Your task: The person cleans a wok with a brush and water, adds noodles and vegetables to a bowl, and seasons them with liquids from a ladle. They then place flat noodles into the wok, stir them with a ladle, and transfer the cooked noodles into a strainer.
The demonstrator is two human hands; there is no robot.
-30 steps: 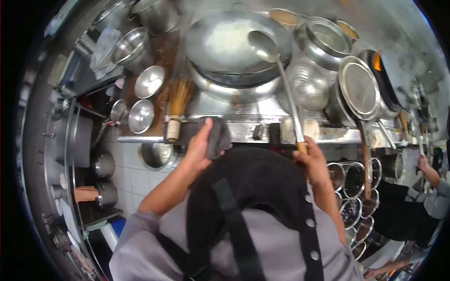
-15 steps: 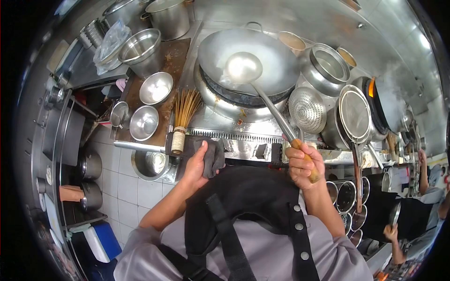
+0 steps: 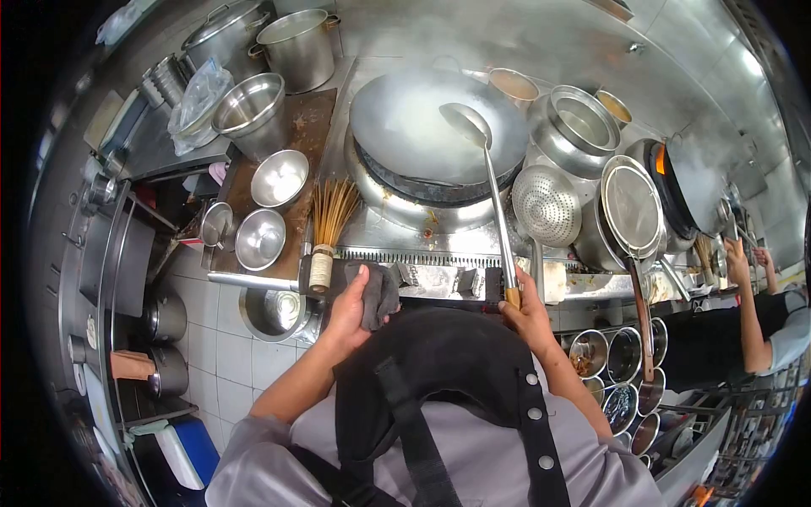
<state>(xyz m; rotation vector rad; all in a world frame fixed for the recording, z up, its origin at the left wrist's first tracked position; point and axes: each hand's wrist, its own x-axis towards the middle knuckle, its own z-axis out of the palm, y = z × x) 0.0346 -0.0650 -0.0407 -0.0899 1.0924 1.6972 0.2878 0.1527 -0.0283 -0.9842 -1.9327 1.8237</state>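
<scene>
My right hand [image 3: 529, 314] grips the wooden end of a long-handled ladle [image 3: 498, 215] near my apron. The ladle's bowl is turned on its side over the right part of a large wok [image 3: 380, 139], which sits on a round burner ring [image 3: 372, 182] with steam rising from it. A folded dark grey cloth [image 3: 381, 297] is held in my left hand [image 3: 348, 311], thumb up, at the stove's front edge. Just beyond that hand lies a bamboo wok brush [image 3: 332, 218], bristles pointing away from me.
Right of the wok are a perforated skimmer [image 3: 547, 205], a mesh strainer [image 3: 632, 207] and a metal pot [image 3: 583, 122]. Metal bowls [image 3: 280, 179] stand on the left board. A second wok [image 3: 697, 190] steams at far right, where another person's arm [image 3: 752, 313] is raised.
My right hand has shifted left and rolled the ladle, so its bowl now shows side-on and farther right. My left hand keeps the cloth. The other person's arm has risen.
</scene>
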